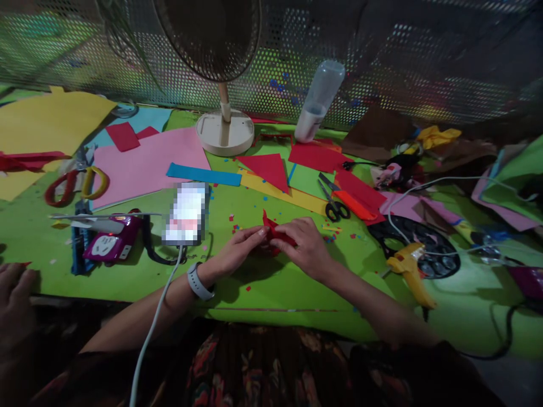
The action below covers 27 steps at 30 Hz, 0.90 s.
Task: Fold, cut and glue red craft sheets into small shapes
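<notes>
Between my two hands, just above the green table (271, 294), is a small piece of folded red paper (268, 221) with a point sticking up. My left hand (240, 246) pinches its left side between thumb and fingers. On the other side, the curled fingers of my right hand (304, 243) grip the same paper. Its lower part is largely hidden by my fingers. Small black scissors (335, 206) lie beyond my right hand, beside an orange-red cutter (356, 204). A phone (186, 215) with a lit, blurred screen rests beyond my left wrist.
A yellow glue gun (411, 271) and a black palette (443, 249) are at right. A fan (224, 133) and a tilted bottle (316, 107) stand at the back. Red-and-yellow scissors (76, 183) and a purple device (114, 240) lie left. Another person's hand (17, 288) rests at the left edge.
</notes>
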Each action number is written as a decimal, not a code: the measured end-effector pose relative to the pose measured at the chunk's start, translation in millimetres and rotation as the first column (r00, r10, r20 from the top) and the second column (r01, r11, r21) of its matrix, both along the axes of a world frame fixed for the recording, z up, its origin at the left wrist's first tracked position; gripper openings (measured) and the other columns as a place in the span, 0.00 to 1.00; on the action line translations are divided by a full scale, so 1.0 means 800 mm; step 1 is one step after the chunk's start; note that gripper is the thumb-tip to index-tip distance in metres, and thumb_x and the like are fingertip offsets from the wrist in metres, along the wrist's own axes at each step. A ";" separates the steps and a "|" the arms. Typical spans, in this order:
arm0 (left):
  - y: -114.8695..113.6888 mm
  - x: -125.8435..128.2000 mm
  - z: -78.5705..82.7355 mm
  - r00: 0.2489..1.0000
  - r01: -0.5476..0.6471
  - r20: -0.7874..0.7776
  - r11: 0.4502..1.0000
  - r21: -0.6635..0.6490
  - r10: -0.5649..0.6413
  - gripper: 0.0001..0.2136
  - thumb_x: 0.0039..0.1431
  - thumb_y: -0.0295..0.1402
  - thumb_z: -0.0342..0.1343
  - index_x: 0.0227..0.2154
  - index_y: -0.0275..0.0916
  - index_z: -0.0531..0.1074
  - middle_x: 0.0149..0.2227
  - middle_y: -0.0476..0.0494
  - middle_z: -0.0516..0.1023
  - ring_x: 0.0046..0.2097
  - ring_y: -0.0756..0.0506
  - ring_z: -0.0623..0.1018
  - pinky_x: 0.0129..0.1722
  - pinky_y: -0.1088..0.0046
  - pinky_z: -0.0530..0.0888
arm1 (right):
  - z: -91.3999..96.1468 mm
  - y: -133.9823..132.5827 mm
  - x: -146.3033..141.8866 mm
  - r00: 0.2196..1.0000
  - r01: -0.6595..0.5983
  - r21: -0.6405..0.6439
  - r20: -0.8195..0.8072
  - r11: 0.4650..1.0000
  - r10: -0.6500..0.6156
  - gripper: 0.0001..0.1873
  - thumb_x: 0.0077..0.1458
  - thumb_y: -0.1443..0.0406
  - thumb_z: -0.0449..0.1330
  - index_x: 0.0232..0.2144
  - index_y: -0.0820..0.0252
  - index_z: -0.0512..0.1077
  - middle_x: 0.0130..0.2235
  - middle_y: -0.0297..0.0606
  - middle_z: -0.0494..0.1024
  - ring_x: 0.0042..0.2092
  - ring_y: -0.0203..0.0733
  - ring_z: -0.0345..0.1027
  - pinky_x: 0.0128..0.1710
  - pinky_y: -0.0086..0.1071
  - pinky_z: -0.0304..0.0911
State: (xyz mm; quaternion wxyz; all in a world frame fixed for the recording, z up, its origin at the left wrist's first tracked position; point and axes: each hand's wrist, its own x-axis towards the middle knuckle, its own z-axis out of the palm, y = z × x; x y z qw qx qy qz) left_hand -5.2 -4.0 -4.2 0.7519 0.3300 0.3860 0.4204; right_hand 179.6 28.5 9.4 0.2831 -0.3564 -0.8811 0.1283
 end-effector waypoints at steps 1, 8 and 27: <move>0.000 0.001 0.001 1.000 -0.006 0.001 1.000 0.003 0.006 0.15 0.55 0.43 0.61 0.41 0.39 0.77 0.41 0.43 0.80 0.42 0.47 0.78 0.49 0.67 0.72 | 0.000 0.000 0.000 1.000 0.011 -0.006 0.000 1.000 -0.011 0.12 0.62 0.57 0.55 0.41 0.58 0.72 0.36 0.39 0.79 0.38 0.44 0.71 0.41 0.39 0.58; 0.004 0.002 0.001 0.996 -0.007 -0.093 1.000 0.017 0.009 0.17 0.54 0.45 0.61 0.39 0.38 0.77 0.36 0.44 0.81 0.39 0.47 0.78 0.45 0.69 0.73 | 0.005 -0.004 -0.004 0.996 0.084 -0.106 -0.015 0.991 -0.086 0.13 0.60 0.57 0.57 0.43 0.57 0.70 0.37 0.42 0.78 0.41 0.47 0.71 0.41 0.39 0.63; 0.005 -0.002 -0.009 0.980 0.083 -0.181 0.996 0.016 -0.078 0.16 0.58 0.46 0.58 0.39 0.37 0.78 0.36 0.43 0.80 0.35 0.49 0.75 0.39 0.73 0.70 | -0.001 -0.004 -0.002 0.999 0.035 -0.123 0.009 0.992 -0.034 0.21 0.60 0.57 0.57 0.54 0.56 0.66 0.40 0.43 0.79 0.39 0.47 0.72 0.41 0.40 0.64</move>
